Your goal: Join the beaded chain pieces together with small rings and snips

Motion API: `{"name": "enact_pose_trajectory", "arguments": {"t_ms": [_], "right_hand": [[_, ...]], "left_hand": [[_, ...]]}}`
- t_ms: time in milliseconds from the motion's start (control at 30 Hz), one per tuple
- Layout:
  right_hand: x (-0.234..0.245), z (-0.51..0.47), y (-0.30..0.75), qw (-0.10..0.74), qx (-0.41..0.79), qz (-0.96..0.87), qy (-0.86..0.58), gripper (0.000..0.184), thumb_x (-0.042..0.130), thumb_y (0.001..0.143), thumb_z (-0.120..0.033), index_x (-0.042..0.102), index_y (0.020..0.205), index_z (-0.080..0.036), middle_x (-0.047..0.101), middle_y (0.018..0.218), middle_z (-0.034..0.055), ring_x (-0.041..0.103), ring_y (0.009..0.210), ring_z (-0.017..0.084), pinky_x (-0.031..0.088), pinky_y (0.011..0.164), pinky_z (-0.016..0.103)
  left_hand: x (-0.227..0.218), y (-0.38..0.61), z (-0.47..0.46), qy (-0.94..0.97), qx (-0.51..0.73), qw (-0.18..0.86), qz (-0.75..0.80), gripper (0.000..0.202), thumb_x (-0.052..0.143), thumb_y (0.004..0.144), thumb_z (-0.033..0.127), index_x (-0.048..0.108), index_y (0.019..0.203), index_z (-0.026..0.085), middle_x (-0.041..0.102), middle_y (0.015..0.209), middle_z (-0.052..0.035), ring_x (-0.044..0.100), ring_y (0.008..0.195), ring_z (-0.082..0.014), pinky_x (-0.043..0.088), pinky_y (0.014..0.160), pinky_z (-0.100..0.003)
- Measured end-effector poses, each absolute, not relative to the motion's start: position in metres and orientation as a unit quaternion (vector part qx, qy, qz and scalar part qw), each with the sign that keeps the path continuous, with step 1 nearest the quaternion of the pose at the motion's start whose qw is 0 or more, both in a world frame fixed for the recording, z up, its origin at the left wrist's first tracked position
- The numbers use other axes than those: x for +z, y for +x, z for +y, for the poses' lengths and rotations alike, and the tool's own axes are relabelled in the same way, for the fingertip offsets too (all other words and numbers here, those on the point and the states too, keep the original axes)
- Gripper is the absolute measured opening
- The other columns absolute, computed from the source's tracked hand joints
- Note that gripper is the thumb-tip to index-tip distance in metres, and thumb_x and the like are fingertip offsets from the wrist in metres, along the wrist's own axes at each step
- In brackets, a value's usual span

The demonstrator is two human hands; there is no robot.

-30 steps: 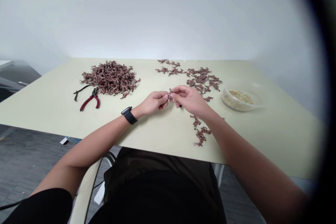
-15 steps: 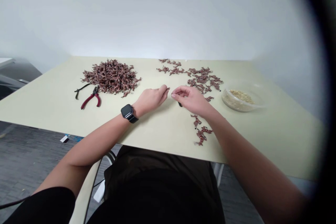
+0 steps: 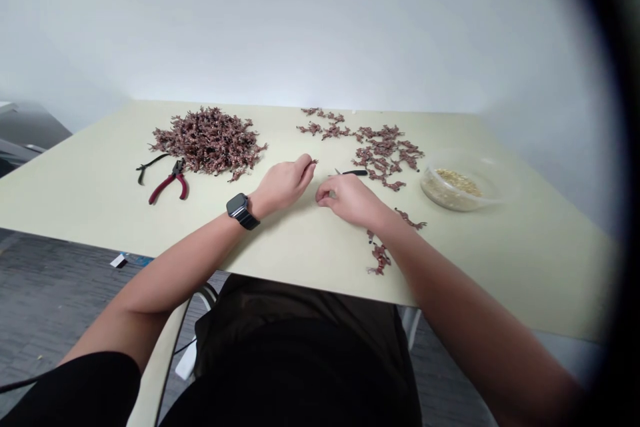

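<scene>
- The left hand [image 3: 283, 185] is raised a little over the table, and its thumb and fingers are pressed together in a pinch. Between the fingertips [image 3: 304, 161] it holds a small reddish-brown twig-like piece [image 3: 314, 161], which sticks out at the front of the pinch. The piece is too small for seeing its details.
- The right hand [image 3: 350, 200] is low over the table, just beside the left hand, with the fingers loosely curled downward. I cannot tell if it holds something small.
- A slim black-handled tool with a thin metal tip [image 3: 351, 173] lies on the table just in front of the right hand.
- The pale green flat table [image 3: 75, 203] carries all these things.
- A large heap of reddish-brown branch-like pieces [image 3: 207, 141] lies on the left part of the table.
- Near this heap lie red-handled steel pliers [image 3: 170, 188] and a thin curved black tool [image 3: 153, 160].
- A loose spread of similar reddish-brown pieces [image 3: 383, 155] lies on the right of the hands, and a smaller group of them [image 3: 380, 259] lies near the right forearm.
- A round clear plastic bowl [image 3: 465, 155] stands on the right, with small pale golden bits [image 3: 453, 181] inside.
- A black smartwatch [image 3: 241, 211] sits on the left wrist.
</scene>
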State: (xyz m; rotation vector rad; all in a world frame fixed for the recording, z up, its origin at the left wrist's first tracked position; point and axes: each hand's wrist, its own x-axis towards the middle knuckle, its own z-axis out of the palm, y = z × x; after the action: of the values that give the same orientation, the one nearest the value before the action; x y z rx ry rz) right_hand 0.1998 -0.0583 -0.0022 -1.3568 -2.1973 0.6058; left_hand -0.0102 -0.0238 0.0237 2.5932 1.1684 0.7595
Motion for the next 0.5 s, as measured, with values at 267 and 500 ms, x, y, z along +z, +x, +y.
{"name": "enact_pose_trajectory", "arguments": {"t_ms": [267, 500], "right_hand": [[0.002, -0.068, 0.188, 0.139, 0.100, -0.836, -0.521, 0.023, 0.057, 0.081, -0.001, 0.067, 0.083, -0.022, 0.070, 0.090, 0.0067, 0.061, 0.086, 0.022, 0.036, 0.067, 0.032], [0.008, -0.082, 0.171, 0.044, -0.017, -0.860, -0.508, 0.030, 0.051, 0.081, -0.001, 0.065, 0.103, -0.015, 0.066, 0.114, 0.0177, 0.054, 0.119, 0.034, 0.042, 0.093, 0.044]], "left_hand": [[0.027, -0.013, -0.020, 0.861, 0.289, 0.116, 0.403, 0.031, 0.037, 0.111, 0.040, 0.056, 0.096, 0.020, 0.070, 0.076, -0.0047, 0.057, 0.061, -0.0161, 0.032, 0.061, -0.029], [0.024, -0.008, -0.022, 0.789, 0.353, 0.321, 0.386, 0.032, 0.042, 0.109, 0.040, 0.052, 0.087, 0.019, 0.074, 0.080, -0.0047, 0.060, 0.053, -0.0103, 0.041, 0.058, -0.025]]}}
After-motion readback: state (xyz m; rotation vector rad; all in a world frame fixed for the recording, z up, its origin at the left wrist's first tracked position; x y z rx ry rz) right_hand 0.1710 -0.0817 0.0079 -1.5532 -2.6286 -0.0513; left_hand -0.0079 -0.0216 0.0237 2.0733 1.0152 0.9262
